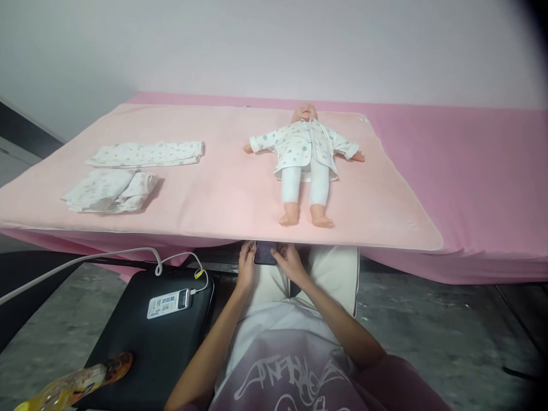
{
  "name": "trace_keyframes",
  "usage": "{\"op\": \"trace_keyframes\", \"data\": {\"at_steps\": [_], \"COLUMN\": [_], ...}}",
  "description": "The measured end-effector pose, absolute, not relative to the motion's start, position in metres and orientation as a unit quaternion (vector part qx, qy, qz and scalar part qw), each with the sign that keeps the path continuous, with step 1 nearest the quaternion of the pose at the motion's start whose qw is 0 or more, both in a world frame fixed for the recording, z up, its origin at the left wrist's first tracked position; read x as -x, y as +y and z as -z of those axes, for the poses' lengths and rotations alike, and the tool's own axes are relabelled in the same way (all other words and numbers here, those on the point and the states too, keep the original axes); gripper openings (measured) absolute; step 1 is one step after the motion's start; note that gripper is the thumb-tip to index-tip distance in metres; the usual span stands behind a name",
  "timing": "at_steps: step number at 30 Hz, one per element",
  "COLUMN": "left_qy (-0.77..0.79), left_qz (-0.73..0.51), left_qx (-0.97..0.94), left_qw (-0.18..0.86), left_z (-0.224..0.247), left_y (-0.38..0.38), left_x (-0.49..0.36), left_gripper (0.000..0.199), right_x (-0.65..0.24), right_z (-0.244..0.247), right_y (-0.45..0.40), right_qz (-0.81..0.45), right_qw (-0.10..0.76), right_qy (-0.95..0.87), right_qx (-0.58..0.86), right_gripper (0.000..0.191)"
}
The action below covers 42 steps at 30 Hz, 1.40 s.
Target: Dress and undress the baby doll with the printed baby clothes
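Note:
A dark phone (pixel 265 253) lies level over my lap, just under the front edge of the pink-covered table (pixel 222 194). My left hand (pixel 247 264) grips its left side, and my right hand (pixel 289 261) holds the right side with the thumb on it. Beyond the table edge, a baby doll (pixel 306 151) lies on its back, arms spread, in a white patterned jacket (pixel 295 142) and white leggings (pixel 319 184). Folded patterned trousers (pixel 148 154) lie at the left of the cover, with a folded patterned garment (pixel 112 191) nearer the front edge.
A black chair (pixel 149 342) at the lower left bears a white power bank (pixel 169 303) with a white cable (pixel 107 251) running off to the left. A yellow-labelled bottle (pixel 72 385) lies at its near end. Behind the table rises a pale wall (pixel 274 51).

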<state>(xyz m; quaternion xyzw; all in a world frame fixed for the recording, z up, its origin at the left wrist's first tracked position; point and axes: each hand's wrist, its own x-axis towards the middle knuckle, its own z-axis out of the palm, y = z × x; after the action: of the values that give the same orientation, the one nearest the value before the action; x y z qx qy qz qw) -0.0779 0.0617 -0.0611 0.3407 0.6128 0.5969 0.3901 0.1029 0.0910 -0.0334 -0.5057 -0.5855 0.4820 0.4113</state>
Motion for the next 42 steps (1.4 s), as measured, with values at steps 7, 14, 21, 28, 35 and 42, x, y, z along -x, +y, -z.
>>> {"op": "trace_keyframes", "data": {"at_steps": [7, 14, 21, 28, 35, 42], "left_qy": [0.606, 0.594, 0.604, 0.607, 0.611, 0.607], "left_qz": [-0.596, -0.613, -0.613, -0.590, -0.573, -0.578], "left_qx": [-0.296, -0.252, -0.256, -0.339, -0.343, -0.325], "left_qw": [0.436, 0.456, 0.440, 0.410, 0.425, 0.438], "left_z": [0.040, 0.030, 0.029, 0.037, 0.042, 0.035], "left_y": [0.059, 0.067, 0.068, 0.060, 0.055, 0.053], "left_x": [0.077, 0.070, 0.065, 0.070, 0.079, 0.080], "left_gripper": [0.044, 0.034, 0.042, 0.044, 0.040, 0.037], "right_x": [-0.097, -0.103, -0.105, -0.103, -0.097, -0.097], "right_z": [0.040, 0.036, 0.039, 0.037, 0.043, 0.040], "right_y": [0.088, 0.089, 0.090, 0.090, 0.091, 0.092], "right_qz": [-0.468, -0.540, -0.563, -0.539, -0.499, -0.495], "right_qw": [0.413, 0.438, 0.444, 0.430, 0.415, 0.421], "right_qy": [-0.568, -0.532, -0.502, -0.523, -0.548, -0.543], "right_qx": [0.537, 0.482, 0.483, 0.501, 0.527, 0.531], "right_gripper": [0.049, 0.037, 0.037, 0.042, 0.046, 0.044]}}
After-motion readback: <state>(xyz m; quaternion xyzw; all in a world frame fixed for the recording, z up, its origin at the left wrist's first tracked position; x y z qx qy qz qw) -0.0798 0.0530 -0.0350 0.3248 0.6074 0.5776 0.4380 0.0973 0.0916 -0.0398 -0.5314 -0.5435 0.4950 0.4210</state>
